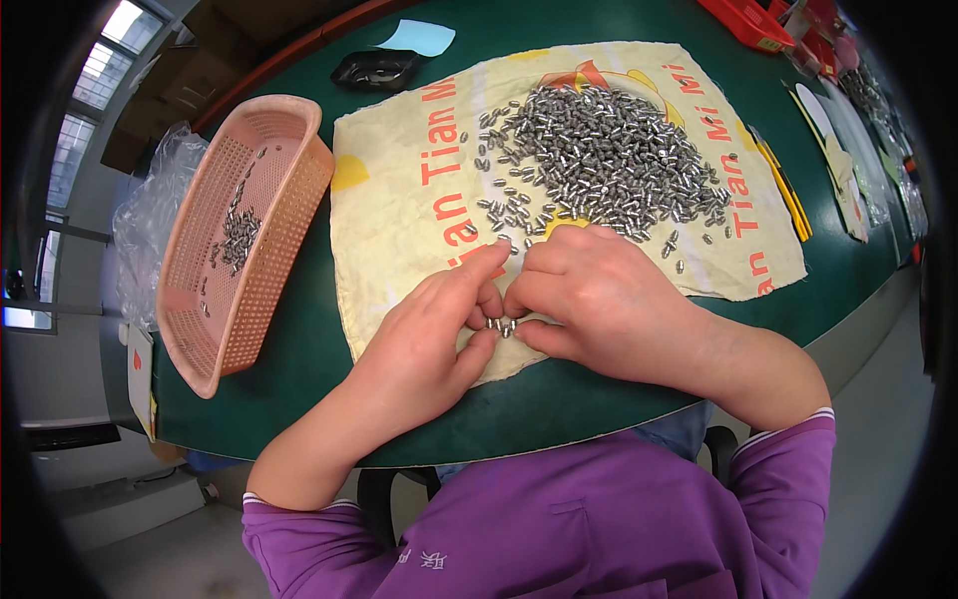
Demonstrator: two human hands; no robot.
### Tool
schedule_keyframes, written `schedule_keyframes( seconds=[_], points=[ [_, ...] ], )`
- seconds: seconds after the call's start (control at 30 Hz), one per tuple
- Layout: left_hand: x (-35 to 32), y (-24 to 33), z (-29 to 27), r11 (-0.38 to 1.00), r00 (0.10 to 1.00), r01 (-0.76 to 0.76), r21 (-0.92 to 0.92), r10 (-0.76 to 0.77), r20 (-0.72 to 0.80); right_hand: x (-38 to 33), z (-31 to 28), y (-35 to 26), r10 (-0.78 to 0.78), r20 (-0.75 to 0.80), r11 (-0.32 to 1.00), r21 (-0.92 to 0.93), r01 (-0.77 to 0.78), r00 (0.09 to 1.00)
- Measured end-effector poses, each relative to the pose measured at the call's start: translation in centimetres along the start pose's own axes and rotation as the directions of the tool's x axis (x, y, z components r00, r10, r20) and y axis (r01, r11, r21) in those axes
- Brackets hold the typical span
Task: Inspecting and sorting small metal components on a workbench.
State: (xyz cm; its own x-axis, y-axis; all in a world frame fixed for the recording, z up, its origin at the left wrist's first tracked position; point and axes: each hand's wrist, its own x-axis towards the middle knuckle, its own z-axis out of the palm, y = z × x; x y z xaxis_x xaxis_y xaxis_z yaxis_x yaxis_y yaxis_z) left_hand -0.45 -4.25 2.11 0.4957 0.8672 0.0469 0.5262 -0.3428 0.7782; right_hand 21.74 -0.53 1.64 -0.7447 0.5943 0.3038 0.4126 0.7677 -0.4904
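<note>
My left hand (pixel 424 321) and my right hand (pixel 601 298) meet over the near edge of a cream printed cloth (pixel 389 230). Between their thumbs and fingertips are a few small shiny metal parts (pixel 507 327), barrel-shaped with narrower ends. The fingers of both hands are bent and closed around these parts; some fingertips are hidden. Beyond the hands lies a big heap of the same metal parts (pixel 609 150), with loose ones scattered at its left and near sides. To the left, a pink perforated plastic basket (pixel 274 280) holds a smaller pile of metal parts (pixel 238 238).
The cloth covers part of a green table (pixel 619 407). A black dish (pixel 374 70) and light blue paper (pixel 424 38) are at the back. A yellow-handled tool (pixel 783 190) lies right of the cloth. A red bin (pixel 748 22) stands far right; clear plastic bags (pixel 160 215) sit behind the basket.
</note>
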Motion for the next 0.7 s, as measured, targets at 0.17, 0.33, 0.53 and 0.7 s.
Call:
schedule_keyframes(
  seconds=[0.17, 0.33, 0.53, 0.7],
  points=[
    [-0.2, 0.06, -0.08, 1.0, 1.0, -0.001, 0.011, 0.001, 0.003, -0.11, -0.07, 0.12, 0.011, 0.014, 1.0, -0.002, -0.011, 1.0],
    [-0.26, 0.38, -0.14, 1.0, 1.0, -0.001, 0.01, 0.001, 0.007, -0.15, 0.0, 0.14, 0.003, 0.016, 0.999, 0.033, -0.004, 1.0],
    [-0.19, 0.29, -0.07, 1.0, 1.0, -0.01, 0.028, 0.009, 0.016, -0.04, 0.27, -0.31, -0.02, -0.044, 1.0, 0.016, 0.021, 0.999],
    [-0.37, 0.08, -0.15, 0.998, 1.0, -0.016, 0.053, 0.016, 0.013, -0.15, 0.26, -0.1, -0.015, -0.015, 1.0, -0.008, 0.015, 1.0]
  ],
)
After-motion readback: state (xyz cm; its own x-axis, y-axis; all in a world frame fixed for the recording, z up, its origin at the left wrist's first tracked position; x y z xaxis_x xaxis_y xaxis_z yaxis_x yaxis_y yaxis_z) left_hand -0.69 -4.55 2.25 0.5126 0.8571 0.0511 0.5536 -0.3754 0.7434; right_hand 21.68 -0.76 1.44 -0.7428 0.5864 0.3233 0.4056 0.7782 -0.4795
